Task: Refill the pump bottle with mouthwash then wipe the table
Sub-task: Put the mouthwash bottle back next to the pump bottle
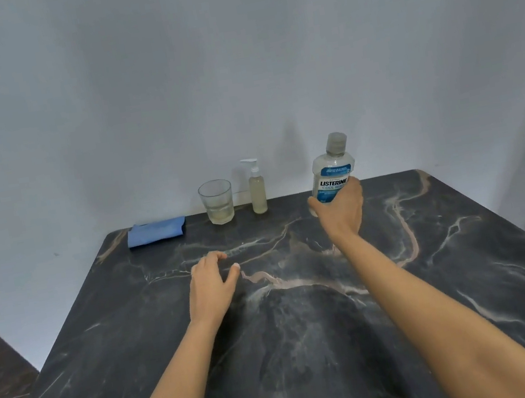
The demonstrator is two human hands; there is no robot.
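Mouthwash fills the clear plastic bottle with the blue Listerine label and grey cap (332, 169), and the right hand (341, 208) has its grip closed around the lower part of that bottle. The bottle stands upright with a slight lean at the back of the dark marble desk with pale veins (313, 346), close to the grey wall (231, 65). Its cap is on.

To the left of the mouthwash bottle stands the small clear pump bottle with a white pump top (256, 187). It is upright, near the wall, and holds a pale yellowish liquid. The two bottles are apart, not touching.

Just left of the pump bottle is a clear drinking glass (216, 201) with a little pale liquid at the bottom. Farther left of the pump bottle lies a folded blue cloth (156, 231), flat on the desk near its back left corner.

The left hand (211, 285) is in front of the pump bottle, well apart from it, low over the desk. Its grip is loose and holds nothing, with the fingers curled and the thumb out to the side.

Both bare forearms reach in from the near edge of the desk.
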